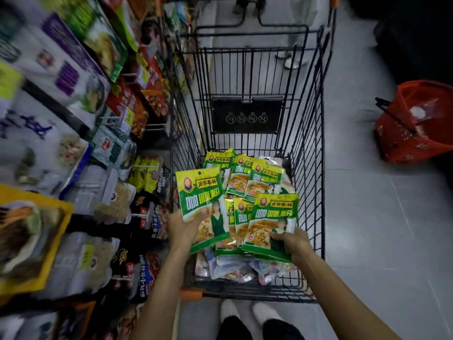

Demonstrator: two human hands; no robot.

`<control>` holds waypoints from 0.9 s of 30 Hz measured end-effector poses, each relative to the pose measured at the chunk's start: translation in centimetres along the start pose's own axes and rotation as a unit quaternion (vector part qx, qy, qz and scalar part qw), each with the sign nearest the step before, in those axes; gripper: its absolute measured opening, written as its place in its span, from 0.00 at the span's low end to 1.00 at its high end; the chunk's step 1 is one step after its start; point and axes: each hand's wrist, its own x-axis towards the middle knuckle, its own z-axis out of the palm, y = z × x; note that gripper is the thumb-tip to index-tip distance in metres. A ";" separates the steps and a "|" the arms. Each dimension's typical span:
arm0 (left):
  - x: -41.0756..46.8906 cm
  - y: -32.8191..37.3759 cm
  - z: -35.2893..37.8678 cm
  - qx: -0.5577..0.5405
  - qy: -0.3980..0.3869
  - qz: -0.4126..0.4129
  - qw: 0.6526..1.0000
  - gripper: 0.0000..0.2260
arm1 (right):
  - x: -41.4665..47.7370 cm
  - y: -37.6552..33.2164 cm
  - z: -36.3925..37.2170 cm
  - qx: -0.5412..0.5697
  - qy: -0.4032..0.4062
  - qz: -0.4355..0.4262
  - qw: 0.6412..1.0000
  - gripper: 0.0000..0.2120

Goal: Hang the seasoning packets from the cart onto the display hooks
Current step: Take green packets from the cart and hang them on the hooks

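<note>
A black wire cart [307, 133] stands in front of me with a pile of green-and-yellow seasoning packets [255, 177] on its floor. My left hand [183, 227] grips one green packet [201, 200] by its lower edge, lifted at the cart's left side. My right hand [291, 241] holds a small stack of the same packets [272, 224] by the lower right corner, just above the pile. Display hooks [144, 166] with hanging packets line the rack on my left.
The rack on the left is packed with hanging bags, some blurred. A red shopping basket [411, 123] sits on the grey floor to the right. Pale packets [230, 268] lie at the cart's near end. Another person's feet show beyond the cart.
</note>
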 end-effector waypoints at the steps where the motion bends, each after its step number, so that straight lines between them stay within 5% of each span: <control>1: -0.8 0.8 -0.8 -0.014 0.007 0.005 1.000 0.07 | -0.9 -0.6 -0.1 -0.008 -0.011 -0.015 1.000 0.16; 6: -5.6 4.7 -6.2 -0.079 0.065 0.007 0.995 0.08 | -6.8 -5.2 0.8 -0.066 -0.108 -0.126 0.984 0.14; 11: -11.4 9.4 -12.5 -0.124 0.166 0.076 0.975 0.06 | -14.4 -10.5 2.7 -0.106 -0.243 -0.250 0.931 0.14; 20: -28.4 17.8 -26.3 -0.171 0.373 0.211 0.887 0.15 | -34.9 -15.8 8.1 -0.193 -0.470 -0.442 0.739 0.14; 24: -36.2 19.7 -31.7 -0.158 0.476 0.261 0.824 0.06 | -44.1 -15.1 10.5 -0.173 -0.560 -0.469 0.661 0.08; 27: -41.8 20.6 -35.1 -0.162 0.532 0.286 0.780 0.14 | -50.4 -13.5 12.1 -0.163 -0.631 -0.461 0.602 0.07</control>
